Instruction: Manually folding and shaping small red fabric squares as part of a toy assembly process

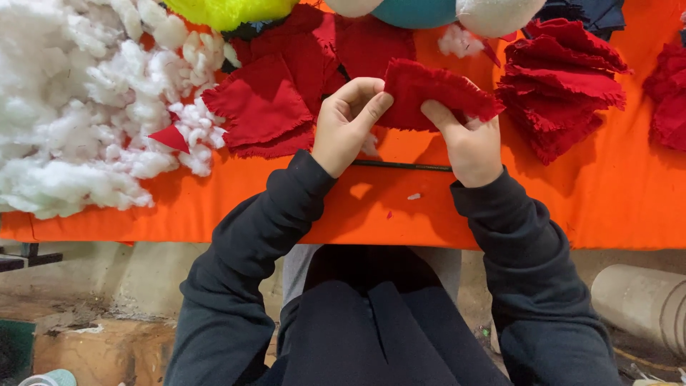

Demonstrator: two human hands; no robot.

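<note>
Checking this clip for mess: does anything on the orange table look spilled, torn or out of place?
Nothing is clearly amiss. Small red scraps and a white fluff bit lie loose on the orange table. Both hands, left hand and right hand, hold a frayed-edged red cloth piece.

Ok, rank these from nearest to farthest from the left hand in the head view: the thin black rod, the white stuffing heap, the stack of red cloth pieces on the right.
1. Thin black rod: just below the left hand.
2. White stuffing heap: to its left.
3. Stack of red cloth pieces: far right, beyond the right hand.
</note>
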